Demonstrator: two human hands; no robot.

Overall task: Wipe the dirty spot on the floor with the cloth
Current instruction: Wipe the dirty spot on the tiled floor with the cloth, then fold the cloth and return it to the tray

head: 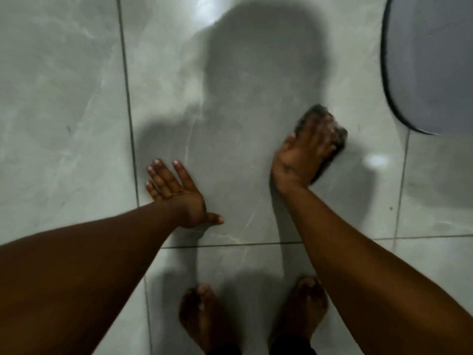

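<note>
Right hand (304, 155): pressed palm-down on a dark cloth (330, 139), fingers spread over its top and pinning it flat to the floor (76, 98). The cloth shows past the fingertips and along the outer edge of the hand; both are blurred, so the exact grip on the fabric cannot be told. No dirty spot can be made out around or under the cloth (shadow and blur cover that patch).

Left hand (174, 193): empty, fingers wide and flat on the tile, thumb pointing toward the right hand, well apart from the cloth. A grout line runs just beside its little finger.

Two bare feet (204, 316) stand on the near side of both hands. A grey rounded mat (435, 60) lies beyond the right hand, to its outer side, apart from the cloth.
</note>
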